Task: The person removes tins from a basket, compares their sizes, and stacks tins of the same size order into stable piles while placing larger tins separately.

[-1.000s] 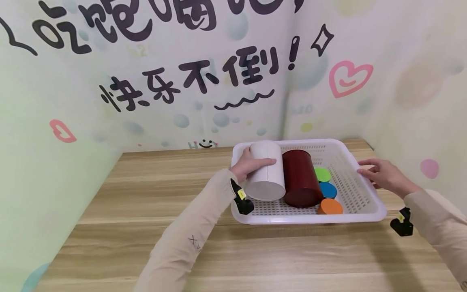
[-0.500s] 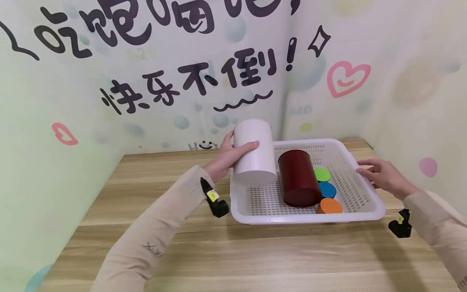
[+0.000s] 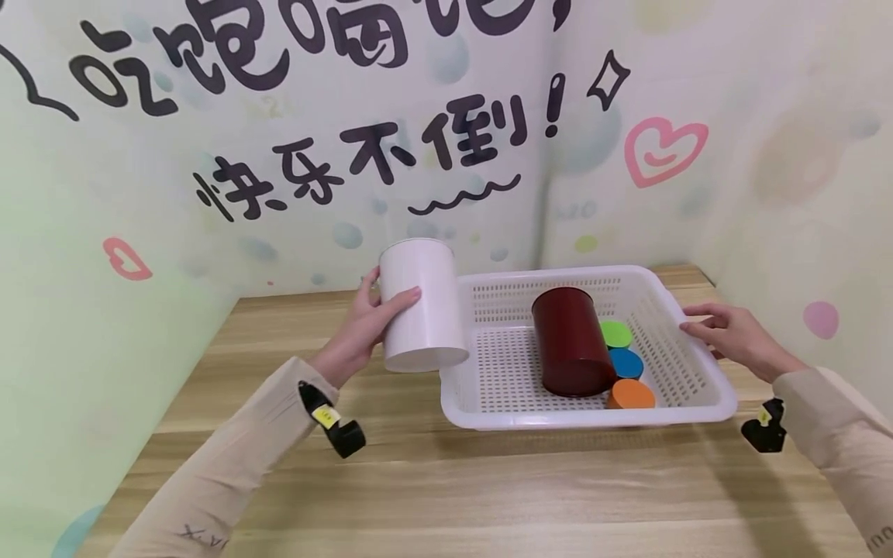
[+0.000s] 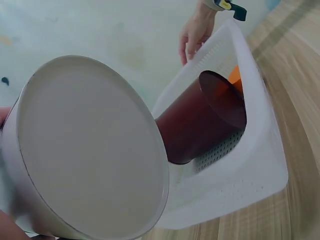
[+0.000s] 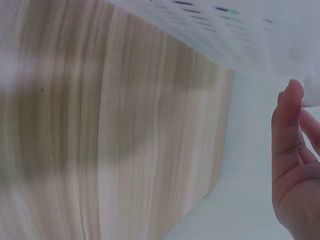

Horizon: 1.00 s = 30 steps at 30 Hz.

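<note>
My left hand (image 3: 358, 335) grips a white cylindrical canister (image 3: 422, 306), thumb across its near side. It is held up at the left end of the white plastic basket (image 3: 586, 418), partly in front of its left rim. In the left wrist view the canister's flat round end (image 4: 92, 150) faces the camera. A dark red cylindrical canister (image 3: 572, 341) lies tilted inside the basket. Beside it are a green round-topped piece (image 3: 617, 334), a blue one (image 3: 626, 363) and an orange one (image 3: 632, 394). My right hand (image 3: 743, 337) holds the basket's right rim with thumb and fingers.
The basket stands on a wood-grain table (image 3: 446, 496), near its back right corner. A printed wall cloth (image 3: 314, 232) rises behind the table. Another pale wall (image 3: 802, 232) stands close on the right.
The white canister has been lifted out of the basket and moved left by my left hand. My right hand has stayed at the basket's right rim. The red canister has shifted slightly left.
</note>
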### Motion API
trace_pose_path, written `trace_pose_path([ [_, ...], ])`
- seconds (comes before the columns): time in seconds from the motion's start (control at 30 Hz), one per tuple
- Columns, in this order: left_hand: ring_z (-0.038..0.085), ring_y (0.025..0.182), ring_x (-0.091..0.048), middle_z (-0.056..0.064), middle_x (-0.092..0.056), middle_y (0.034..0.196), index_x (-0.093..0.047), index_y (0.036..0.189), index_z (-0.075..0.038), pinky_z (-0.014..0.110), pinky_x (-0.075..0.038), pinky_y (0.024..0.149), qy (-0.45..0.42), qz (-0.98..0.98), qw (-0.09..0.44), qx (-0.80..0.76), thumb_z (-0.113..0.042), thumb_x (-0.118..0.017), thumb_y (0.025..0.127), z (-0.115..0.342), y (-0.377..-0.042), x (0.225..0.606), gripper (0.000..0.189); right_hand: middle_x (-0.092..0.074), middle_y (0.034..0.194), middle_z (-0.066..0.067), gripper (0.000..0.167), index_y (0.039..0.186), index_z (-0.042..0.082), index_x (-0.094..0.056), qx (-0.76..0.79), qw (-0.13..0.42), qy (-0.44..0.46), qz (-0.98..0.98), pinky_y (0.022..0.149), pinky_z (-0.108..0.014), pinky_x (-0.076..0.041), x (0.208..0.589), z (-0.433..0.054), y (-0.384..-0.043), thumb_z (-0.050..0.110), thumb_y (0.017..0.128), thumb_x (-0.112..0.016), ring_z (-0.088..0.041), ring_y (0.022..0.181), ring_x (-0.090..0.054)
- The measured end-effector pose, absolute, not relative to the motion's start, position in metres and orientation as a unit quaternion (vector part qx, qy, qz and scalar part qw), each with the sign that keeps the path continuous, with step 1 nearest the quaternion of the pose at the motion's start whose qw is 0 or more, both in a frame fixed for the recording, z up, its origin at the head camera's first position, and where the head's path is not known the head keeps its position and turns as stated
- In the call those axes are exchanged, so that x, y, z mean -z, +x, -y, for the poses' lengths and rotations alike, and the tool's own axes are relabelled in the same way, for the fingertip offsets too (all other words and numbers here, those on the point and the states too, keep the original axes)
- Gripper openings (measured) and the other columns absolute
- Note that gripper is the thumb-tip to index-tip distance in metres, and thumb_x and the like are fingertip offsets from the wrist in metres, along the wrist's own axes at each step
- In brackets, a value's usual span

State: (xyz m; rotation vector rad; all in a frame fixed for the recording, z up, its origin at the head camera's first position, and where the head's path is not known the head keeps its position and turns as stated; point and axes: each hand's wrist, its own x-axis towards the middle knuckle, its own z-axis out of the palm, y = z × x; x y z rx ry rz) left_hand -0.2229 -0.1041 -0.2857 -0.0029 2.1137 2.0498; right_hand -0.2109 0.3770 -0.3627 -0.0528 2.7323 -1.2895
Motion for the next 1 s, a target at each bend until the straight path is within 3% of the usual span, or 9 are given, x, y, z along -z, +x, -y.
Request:
trace_pose_path([
  [0.2, 0.031, 0.109, -0.044, 0.017, -0.035, 0.129, -0.003, 0.142, -0.024, 0.043, -0.042, 0.082, -0.005, -0.714, 0.046, -0.699, -0.025, -0.060, 0.082, 0.135, -0.215, 0.293, 0.083, -0.057, 0.099, -0.016, 0.058, 0.128, -0.008, -0.031, 0.465, 0.079, -0.015, -0.882, 0.066, -0.039, -0.051, 0.366, -0.383, -0.211, 0.029, 0.089, -0.053, -0.013, 0.076, -0.059],
  [0.43, 0.036, 0.111, -0.040, 0.021, -0.027, 0.134, 0.000, 0.142, -0.024, 0.050, -0.040, 0.085, -0.037, -0.750, -0.039, -0.660, -0.027, -0.064, 0.080, 0.168, -0.215, 0.314, 0.089, -0.056, 0.094, 0.006, 0.046, 0.123, 0.006, -0.037, 0.515, 0.107, 0.000, -0.850, 0.070, -0.037, -0.050, 0.368, -0.389, -0.209, 0.031, 0.088, -0.054, -0.011, 0.080, -0.059],
  [0.63, 0.031, 0.099, -0.047, 0.018, -0.030, 0.128, -0.007, 0.140, -0.035, 0.051, -0.046, 0.069, -0.058, -0.768, -0.140, -0.623, -0.032, -0.073, 0.071, 0.212, -0.246, 0.366, 0.096, -0.056, 0.094, 0.007, 0.043, 0.123, 0.010, -0.037, 0.522, 0.110, 0.000, -0.846, 0.071, -0.036, -0.050, 0.369, -0.388, -0.209, 0.031, 0.089, -0.053, -0.011, 0.081, -0.059],
  [0.77, 0.034, 0.104, -0.043, 0.016, -0.025, 0.132, -0.003, 0.139, -0.040, 0.052, -0.047, 0.066, -0.070, -0.758, -0.168, -0.627, -0.032, -0.074, 0.070, 0.233, -0.257, 0.388, 0.100, -0.056, 0.097, 0.004, 0.045, 0.124, 0.009, -0.036, 0.523, 0.113, -0.002, -0.845, 0.072, -0.037, -0.049, 0.370, -0.387, -0.210, 0.030, 0.089, -0.053, -0.012, 0.082, -0.059],
  [1.0, 0.033, 0.113, -0.037, 0.012, -0.020, 0.138, 0.003, 0.140, -0.033, 0.050, -0.041, 0.083, -0.104, -0.774, -0.222, -0.584, -0.038, -0.075, 0.067, 0.230, -0.240, 0.383, 0.107, -0.055, 0.104, -0.005, 0.053, 0.129, 0.005, -0.030, 0.515, 0.118, -0.001, -0.849, 0.073, -0.041, -0.049, 0.370, -0.387, -0.212, 0.032, 0.089, -0.052, -0.015, 0.083, -0.059],
])
